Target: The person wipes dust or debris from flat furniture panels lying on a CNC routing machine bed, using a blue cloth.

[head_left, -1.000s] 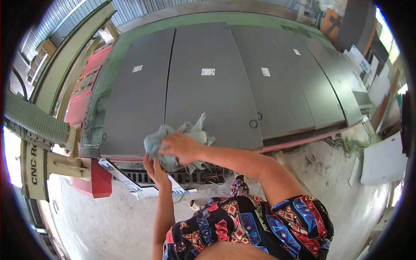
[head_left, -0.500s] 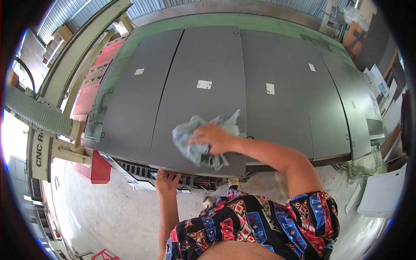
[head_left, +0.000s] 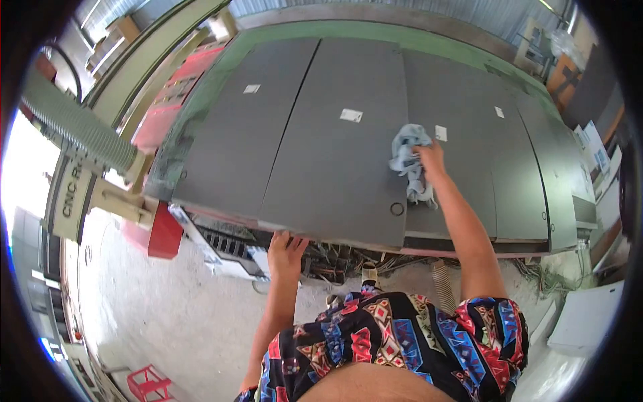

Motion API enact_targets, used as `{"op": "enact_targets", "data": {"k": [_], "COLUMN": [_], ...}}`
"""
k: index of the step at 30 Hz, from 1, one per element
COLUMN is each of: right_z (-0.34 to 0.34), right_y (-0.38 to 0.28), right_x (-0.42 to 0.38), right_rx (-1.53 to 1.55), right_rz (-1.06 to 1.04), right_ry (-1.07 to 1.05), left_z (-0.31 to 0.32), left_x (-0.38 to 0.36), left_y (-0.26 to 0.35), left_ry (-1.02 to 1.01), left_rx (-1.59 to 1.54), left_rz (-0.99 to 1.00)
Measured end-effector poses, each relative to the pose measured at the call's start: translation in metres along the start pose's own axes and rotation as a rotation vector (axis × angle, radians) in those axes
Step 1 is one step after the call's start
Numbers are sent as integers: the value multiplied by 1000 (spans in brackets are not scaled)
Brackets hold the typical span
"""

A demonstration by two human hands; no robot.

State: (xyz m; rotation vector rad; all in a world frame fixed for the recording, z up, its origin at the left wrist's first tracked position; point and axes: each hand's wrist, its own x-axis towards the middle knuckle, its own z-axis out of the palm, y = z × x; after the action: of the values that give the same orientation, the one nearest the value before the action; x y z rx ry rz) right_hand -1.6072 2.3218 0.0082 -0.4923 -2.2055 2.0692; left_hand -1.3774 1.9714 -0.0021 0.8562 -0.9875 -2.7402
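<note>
My right hand [head_left: 431,158] grips a crumpled light blue-grey cloth [head_left: 410,147], which lies over the seam between two dark grey panels. The cloth's lower end trails toward me. Under it on the left is a wide grey panel [head_left: 335,161] with a white label [head_left: 351,115] and a dark ring-shaped mark near its front right corner. To the right, another grey panel [head_left: 455,187] carries a white label [head_left: 441,132] beside my fingers. My left hand [head_left: 287,254] rests at the front edge of the wide panel, fingers spread and holding nothing.
The panels lie on a green machine bed [head_left: 348,28]. At left stand a CNC gantry [head_left: 84,194] with a ribbed hose [head_left: 80,130] and a red housing [head_left: 157,231]. Cables hang below the front edge. A white box [head_left: 586,318] sits at right, a red stool [head_left: 149,385] lower left.
My right hand has swept the cloth rightward and away from me, from the wide panel's front part to its right seam. My left hand stays at the front edge while the view has shifted.
</note>
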Motion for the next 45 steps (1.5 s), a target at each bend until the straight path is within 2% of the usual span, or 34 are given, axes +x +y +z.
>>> {"op": "enact_targets", "data": {"k": [3,6,9,12,13,15,17,20,23,31,38,42,45], "right_z": [-43,-61,-68,-67,-58,-59,-68,-74,-74,-57,-31,-4,21], "right_y": [15,-6,-16,-29,-54,-56,-24,-10,-28,-64,-71,-68,-58], "right_x": [-19,-81,-133,-157,-173,-178,-161,-150,-151,-132,-149,-170,-190], "right_rx": [410,595,371,370,461,585,582,515,413,267,271,276,299], "right_rz": [310,377,294,524,671,708,658,630,551,260,143,56,-44], "right_ry": [-189,-203,-285,-400,-443,-477,-485,-483,-463,-472,-655,-833,-1008], "left_z": [-1,-8,-8,1,4,6,11,13,16,45,39,20,-1], "left_x": [-1,11,18,24,25,27,26,19,11,-19,-34,-36,-39], "left_y": [5,0,-3,-2,-1,-6,-9,-16,-22,-11,39,82,119], "left_ry": [71,105,106,184,221,289,321,313,283,181,165,172,267], "left_rx": [-90,-71,1,127,172,236,250,210,188,155,176,160,232], "left_rz": [-69,-95,-114,-96,-86,-28,18,37,19,153,255,339,380]}}
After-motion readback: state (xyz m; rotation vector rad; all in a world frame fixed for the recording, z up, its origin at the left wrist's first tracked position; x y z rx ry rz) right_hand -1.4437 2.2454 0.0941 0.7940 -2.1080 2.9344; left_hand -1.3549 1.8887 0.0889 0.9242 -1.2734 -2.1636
